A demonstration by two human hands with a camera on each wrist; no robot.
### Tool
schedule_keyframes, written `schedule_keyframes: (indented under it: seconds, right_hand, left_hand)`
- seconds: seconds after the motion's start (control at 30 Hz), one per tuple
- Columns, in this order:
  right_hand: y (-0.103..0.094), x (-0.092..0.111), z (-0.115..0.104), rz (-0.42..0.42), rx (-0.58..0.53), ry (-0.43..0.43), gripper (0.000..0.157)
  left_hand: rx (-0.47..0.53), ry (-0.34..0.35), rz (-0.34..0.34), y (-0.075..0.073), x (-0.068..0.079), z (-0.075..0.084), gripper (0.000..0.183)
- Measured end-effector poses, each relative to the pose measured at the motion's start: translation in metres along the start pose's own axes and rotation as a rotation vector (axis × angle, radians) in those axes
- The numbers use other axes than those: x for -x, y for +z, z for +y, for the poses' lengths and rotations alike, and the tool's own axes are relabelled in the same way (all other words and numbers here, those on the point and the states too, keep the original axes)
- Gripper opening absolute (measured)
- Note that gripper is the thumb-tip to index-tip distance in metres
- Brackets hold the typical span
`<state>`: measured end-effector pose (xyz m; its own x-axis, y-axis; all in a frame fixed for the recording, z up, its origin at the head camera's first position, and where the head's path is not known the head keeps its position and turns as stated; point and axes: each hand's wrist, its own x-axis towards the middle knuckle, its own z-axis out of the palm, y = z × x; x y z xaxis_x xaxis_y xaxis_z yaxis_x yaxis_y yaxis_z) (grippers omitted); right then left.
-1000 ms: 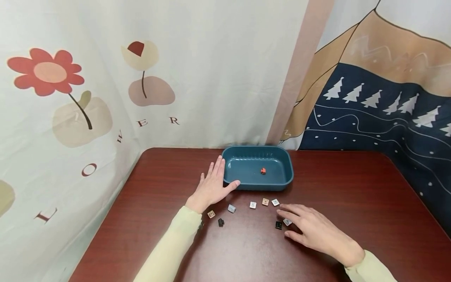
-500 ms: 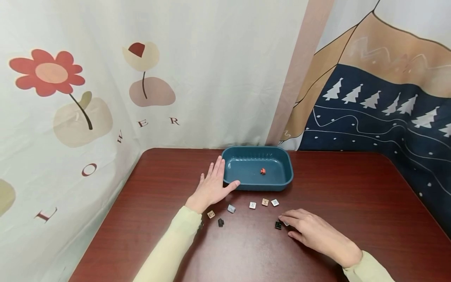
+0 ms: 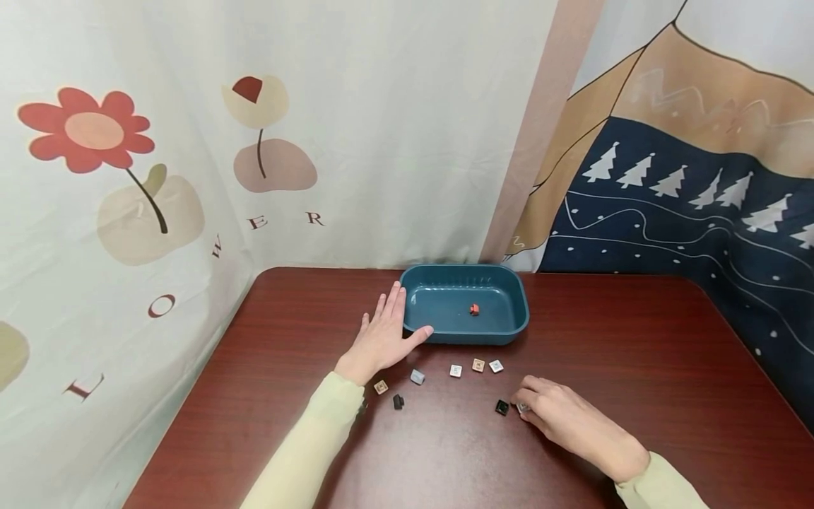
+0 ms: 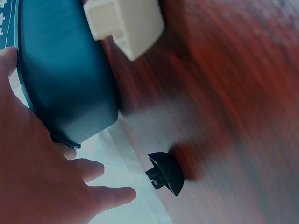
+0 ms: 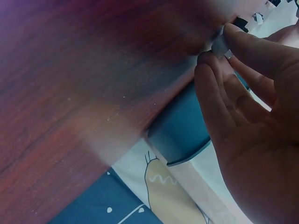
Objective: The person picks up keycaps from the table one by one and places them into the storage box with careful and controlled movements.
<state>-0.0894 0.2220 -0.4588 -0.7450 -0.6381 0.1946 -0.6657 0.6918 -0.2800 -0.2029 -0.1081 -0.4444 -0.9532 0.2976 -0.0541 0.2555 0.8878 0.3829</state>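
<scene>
My right hand (image 3: pixel 562 416) pinches a pale grey keycap (image 5: pixel 220 45) between thumb and fingertips, low over the table; the fingers partly hide it. A black keycap (image 3: pixel 502 407) lies just left of those fingertips. With fingers straight, my left hand (image 3: pixel 380 339) rests against the left end of a teal tray (image 3: pixel 466 338), its thumb along the front rim. Inside the tray sits a small orange-red piece (image 3: pixel 474 309). Near the left wrist lie a tan keycap (image 3: pixel 381 387), a grey-blue keycap (image 3: pixel 417 377) and a black piece with a stem (image 4: pixel 163 173), tipped on its side.
In front of the tray, a white keycap (image 3: pixel 456 371), an orange-tan keycap (image 3: pixel 478 365) and another white keycap (image 3: pixel 496 366) form a loose row. The reddish-brown table (image 3: pixel 636 339) ends at a printed curtain (image 3: pixel 394 141) right behind the tray.
My right hand has drawn slightly back, its fingers closing on the pale grey keycap and moving it a little away from the black one. The left hand has stayed at the tray.
</scene>
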Motion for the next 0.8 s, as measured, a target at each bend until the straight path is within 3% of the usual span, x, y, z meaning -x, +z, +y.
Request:
schedule_keyframes:
  seconds: [0.2,0.47,0.8]
  right_hand:
    - [-0.008,0.002,0.0,0.057,-0.031,0.043,0.023]
    - [-0.015,0.001,0.002,0.245,0.018,-0.02,0.028]
    - [-0.026,-0.003,0.003,0.292,0.034,0.037,0.034]
  left_hand:
    - [0.011,0.005,0.007,0.0,0.0,0.001,0.105]
    - [0.021,0.008,0.011,-0.001,0.002,0.001,0.105]
    - [0.016,0.01,0.005,0.0,0.0,0.0,0.105]
